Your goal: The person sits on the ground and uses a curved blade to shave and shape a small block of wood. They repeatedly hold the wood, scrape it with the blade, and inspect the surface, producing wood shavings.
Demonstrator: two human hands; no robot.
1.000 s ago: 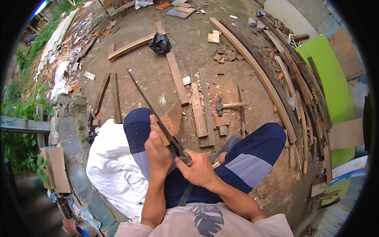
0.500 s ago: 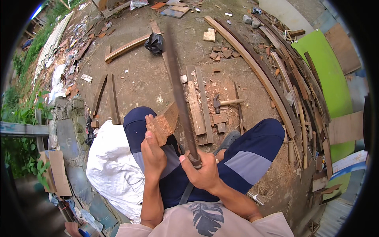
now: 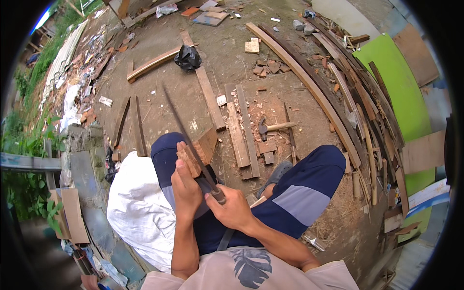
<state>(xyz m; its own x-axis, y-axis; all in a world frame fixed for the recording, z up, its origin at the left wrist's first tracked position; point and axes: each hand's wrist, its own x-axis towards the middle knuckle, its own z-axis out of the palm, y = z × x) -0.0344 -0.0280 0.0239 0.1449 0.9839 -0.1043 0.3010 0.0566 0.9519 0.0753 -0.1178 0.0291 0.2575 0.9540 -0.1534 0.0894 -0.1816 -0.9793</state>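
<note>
Between my knees, my left hand (image 3: 186,188) grips a reddish-brown wood block (image 3: 208,143), its fingers along the block's left side. My right hand (image 3: 234,209) is wrapped round the handle of a machete (image 3: 182,126). The machete's long, dark blade points up and to the left and crosses in front of the block. Whether the edge touches the wood, I cannot tell. On the ground beyond my knees lie a hammer (image 3: 279,127) with a wooden handle and two weathered planks (image 3: 237,134) side by side, among scattered wood chips.
A white cloth sack (image 3: 137,208) lies by my left leg, next to a low block wall (image 3: 83,166). Long boards (image 3: 309,92) and a timber pile run along the right, before a lime-green panel (image 3: 398,84). A black plastic bag (image 3: 188,58) sits on timber ahead.
The machete has swung down and to the left, from nearly upright to across the wood block. My right hand has moved slightly left. My left hand still holds the block.
</note>
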